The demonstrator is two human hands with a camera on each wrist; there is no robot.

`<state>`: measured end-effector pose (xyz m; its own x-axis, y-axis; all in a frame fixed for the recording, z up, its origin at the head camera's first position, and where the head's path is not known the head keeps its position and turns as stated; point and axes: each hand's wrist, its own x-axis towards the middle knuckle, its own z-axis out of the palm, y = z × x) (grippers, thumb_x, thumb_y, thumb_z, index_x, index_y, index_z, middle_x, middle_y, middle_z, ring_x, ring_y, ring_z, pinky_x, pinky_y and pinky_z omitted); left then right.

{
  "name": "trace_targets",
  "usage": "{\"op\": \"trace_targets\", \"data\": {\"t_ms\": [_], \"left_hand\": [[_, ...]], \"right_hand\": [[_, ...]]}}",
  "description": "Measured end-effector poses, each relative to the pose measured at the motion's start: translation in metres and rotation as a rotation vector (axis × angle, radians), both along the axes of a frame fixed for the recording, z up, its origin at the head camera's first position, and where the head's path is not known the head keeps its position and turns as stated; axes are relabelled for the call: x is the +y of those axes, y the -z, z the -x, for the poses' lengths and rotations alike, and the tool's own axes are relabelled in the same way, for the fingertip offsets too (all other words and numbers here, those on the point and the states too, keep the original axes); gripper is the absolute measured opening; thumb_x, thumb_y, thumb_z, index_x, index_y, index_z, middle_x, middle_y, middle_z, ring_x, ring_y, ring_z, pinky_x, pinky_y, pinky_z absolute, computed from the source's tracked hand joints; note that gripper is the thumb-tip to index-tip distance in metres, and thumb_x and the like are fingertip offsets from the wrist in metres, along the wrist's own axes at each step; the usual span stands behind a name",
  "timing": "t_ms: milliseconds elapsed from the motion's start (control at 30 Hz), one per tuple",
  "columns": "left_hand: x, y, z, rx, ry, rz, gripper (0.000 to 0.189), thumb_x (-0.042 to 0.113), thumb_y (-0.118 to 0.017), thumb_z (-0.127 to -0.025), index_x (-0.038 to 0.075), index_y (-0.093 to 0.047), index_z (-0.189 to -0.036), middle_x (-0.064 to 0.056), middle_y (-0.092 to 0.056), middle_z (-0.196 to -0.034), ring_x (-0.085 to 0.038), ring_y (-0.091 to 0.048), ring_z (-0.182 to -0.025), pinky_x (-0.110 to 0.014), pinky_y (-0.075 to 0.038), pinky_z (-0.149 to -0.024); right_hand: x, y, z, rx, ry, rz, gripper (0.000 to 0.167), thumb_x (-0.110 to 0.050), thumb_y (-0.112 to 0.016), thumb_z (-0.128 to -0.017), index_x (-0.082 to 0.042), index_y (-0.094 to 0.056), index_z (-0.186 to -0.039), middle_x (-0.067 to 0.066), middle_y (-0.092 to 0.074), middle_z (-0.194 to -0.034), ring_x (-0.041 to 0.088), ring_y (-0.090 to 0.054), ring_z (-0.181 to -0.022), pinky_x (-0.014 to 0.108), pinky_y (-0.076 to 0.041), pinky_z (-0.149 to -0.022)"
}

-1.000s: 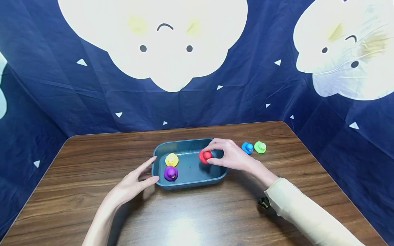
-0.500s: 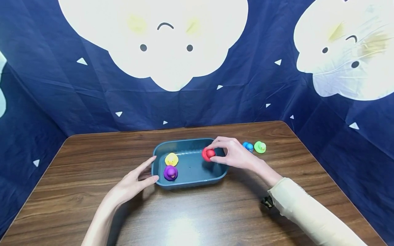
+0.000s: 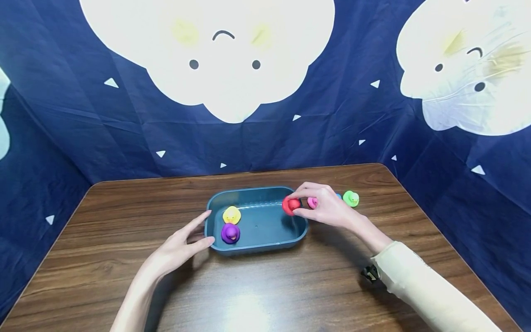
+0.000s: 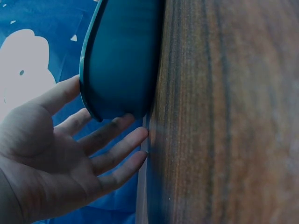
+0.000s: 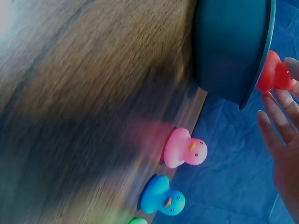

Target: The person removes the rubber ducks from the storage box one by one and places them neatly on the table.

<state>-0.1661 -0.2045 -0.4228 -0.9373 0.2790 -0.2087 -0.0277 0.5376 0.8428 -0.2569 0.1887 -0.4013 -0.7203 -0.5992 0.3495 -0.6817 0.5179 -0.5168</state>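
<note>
My right hand (image 3: 325,206) pinches a red rubber duck (image 3: 291,205) between thumb and fingers, above the right end of a teal plastic tub (image 3: 257,246). The right wrist view shows the red duck (image 5: 271,72) just above the tub's rim. Spread and loosely straight, the fingers of my left hand (image 3: 176,251) touch the tub's left end; the left wrist view has that hand (image 4: 60,149) with its thumb at the rim. Inside the tub at the left, a yellow duck (image 3: 231,215) sits behind a purple duck (image 3: 230,233).
A pink duck (image 5: 180,148) stands on the wooden table (image 3: 124,230) just right of the tub. Beside it are a blue duck (image 5: 161,196) and a green duck (image 3: 351,198); my right hand mostly hides the blue one in the head view. Dark blue cloth (image 3: 186,138) hangs behind the table.
My right hand has moved right and slightly back with the red duck, from inside the tub towards its right end. The pink duck has come into sight. My left hand stays put.
</note>
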Motion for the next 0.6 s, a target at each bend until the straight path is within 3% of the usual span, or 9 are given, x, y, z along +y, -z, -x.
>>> {"op": "trace_targets", "data": {"t_ms": [367,600], "left_hand": [[0.000,0.000,0.000,-0.014,0.000,0.005,0.078,0.039,-0.066,-0.101,0.025,-0.024,-0.165,-0.022,-0.042,-0.161,-0.038,-0.052,-0.143,-0.058,-0.042,-0.116],[0.000,0.001,0.001,-0.012,0.006,-0.008,0.078,0.038,-0.066,-0.101,0.025,-0.023,-0.165,-0.021,-0.045,-0.160,-0.037,-0.051,-0.144,-0.058,-0.042,-0.116]], "right_hand": [[0.019,-0.001,-0.005,0.008,0.046,0.040,0.029,-0.024,-0.086,-0.086,-0.025,-0.079,-0.114,-0.010,-0.073,-0.104,0.010,-0.069,-0.093,0.027,-0.057,-0.080],[0.031,-0.002,-0.007,0.052,0.067,0.026,0.028,-0.025,-0.086,-0.085,-0.025,-0.079,-0.113,-0.012,-0.072,-0.103,0.010,-0.066,-0.092,0.018,-0.050,-0.077]]}}
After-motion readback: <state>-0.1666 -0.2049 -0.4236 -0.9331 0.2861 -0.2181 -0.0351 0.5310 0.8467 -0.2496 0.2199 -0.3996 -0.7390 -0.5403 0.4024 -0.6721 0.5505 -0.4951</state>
